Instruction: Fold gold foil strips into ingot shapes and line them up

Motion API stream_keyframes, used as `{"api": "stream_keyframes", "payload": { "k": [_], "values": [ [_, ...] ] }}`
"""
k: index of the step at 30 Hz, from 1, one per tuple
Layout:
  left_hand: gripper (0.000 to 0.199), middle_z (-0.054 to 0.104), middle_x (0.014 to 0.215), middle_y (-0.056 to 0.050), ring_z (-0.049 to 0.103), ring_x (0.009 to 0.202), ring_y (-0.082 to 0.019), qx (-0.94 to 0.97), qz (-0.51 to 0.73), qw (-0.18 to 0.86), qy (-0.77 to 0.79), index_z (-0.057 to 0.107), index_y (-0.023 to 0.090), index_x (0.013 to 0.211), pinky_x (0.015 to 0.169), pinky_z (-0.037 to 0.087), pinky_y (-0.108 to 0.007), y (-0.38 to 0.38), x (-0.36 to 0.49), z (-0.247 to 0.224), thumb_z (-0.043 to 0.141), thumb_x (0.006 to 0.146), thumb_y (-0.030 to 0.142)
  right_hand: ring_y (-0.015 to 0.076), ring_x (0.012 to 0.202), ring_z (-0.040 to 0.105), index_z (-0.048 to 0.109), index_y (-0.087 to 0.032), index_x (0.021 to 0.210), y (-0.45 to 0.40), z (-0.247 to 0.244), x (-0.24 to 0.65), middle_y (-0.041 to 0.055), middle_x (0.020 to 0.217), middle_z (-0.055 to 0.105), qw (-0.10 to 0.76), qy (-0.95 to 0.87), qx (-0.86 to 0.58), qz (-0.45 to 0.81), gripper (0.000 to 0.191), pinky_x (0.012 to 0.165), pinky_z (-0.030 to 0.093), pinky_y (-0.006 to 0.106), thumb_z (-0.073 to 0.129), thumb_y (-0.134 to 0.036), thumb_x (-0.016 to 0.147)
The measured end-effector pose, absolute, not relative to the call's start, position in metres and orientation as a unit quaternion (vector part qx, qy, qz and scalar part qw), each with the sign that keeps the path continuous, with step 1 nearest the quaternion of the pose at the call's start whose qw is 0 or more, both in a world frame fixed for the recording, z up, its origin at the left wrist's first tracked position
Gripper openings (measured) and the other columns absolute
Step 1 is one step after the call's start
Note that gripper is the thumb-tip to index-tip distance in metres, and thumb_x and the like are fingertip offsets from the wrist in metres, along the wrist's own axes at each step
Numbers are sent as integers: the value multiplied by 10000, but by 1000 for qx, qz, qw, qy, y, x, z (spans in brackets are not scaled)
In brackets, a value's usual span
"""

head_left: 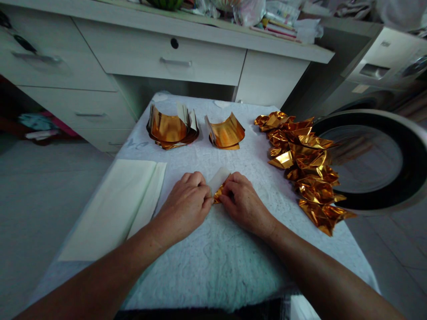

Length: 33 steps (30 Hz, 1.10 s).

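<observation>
A small piece of gold foil [218, 194] with a whitish paper strip [219, 178] lies between my hands on the cloth-covered table. My left hand [191, 195] pinches its left edge, fingers curled. From the other side my right hand [243, 198] grips the right edge, its fingers bent and closed. Two stacks of curved gold sheets stand beyond my hands, a larger left stack [171, 127] and a smaller right stack [227, 131]. To the left lie pale paper sheets [106, 204]. Several folded gold foil pieces [307, 164] form a pile on the right.
The table cover [213, 275] is pale and fuzzy. Behind it stands a white desk [143, 51] with drawers and clutter on top. At the right, a washing machine's round open door [408, 164] is close to the table edge.
</observation>
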<state>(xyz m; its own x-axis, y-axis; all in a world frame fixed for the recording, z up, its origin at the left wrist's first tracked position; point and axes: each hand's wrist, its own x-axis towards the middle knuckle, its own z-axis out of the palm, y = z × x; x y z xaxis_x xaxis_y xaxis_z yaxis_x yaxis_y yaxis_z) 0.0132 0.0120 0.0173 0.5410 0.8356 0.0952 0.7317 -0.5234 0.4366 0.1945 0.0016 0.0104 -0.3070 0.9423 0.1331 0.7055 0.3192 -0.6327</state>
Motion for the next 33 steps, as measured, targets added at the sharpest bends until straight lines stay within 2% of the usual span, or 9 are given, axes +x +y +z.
{"api": "stream_keyframes", "payload": {
  "k": [18,23,27,33],
  "values": [
    [174,529,868,-59,483,899,-233,874,127,122,454,610,175,733,839,483,-419,11,16,14,546,894,185,192,827,492,512,-186,680,2,4,192,58,851,534,238,-782,-539,200,174,778,425,358,568,-118,830],
    [196,527,892,-69,478,927,-247,873,121,150,448,614,172,761,869,468,-449,11,13,16,503,921,186,196,826,487,520,-182,688,2,4,191,61,855,532,227,-782,-547,191,168,777,413,367,555,-126,842],
    [118,522,944,-63,474,984,-253,867,123,193,442,591,180,767,899,459,-450,12,9,21,563,881,181,199,835,489,519,-178,689,1,3,191,63,865,533,223,-781,-550,196,163,782,411,367,575,-128,834],
    [126,507,934,-52,469,961,-243,862,136,201,445,563,190,769,884,453,-448,11,9,19,526,886,158,197,827,486,510,-184,697,1,3,191,58,856,528,225,-783,-548,189,164,772,400,360,551,-139,849]
  ]
}}
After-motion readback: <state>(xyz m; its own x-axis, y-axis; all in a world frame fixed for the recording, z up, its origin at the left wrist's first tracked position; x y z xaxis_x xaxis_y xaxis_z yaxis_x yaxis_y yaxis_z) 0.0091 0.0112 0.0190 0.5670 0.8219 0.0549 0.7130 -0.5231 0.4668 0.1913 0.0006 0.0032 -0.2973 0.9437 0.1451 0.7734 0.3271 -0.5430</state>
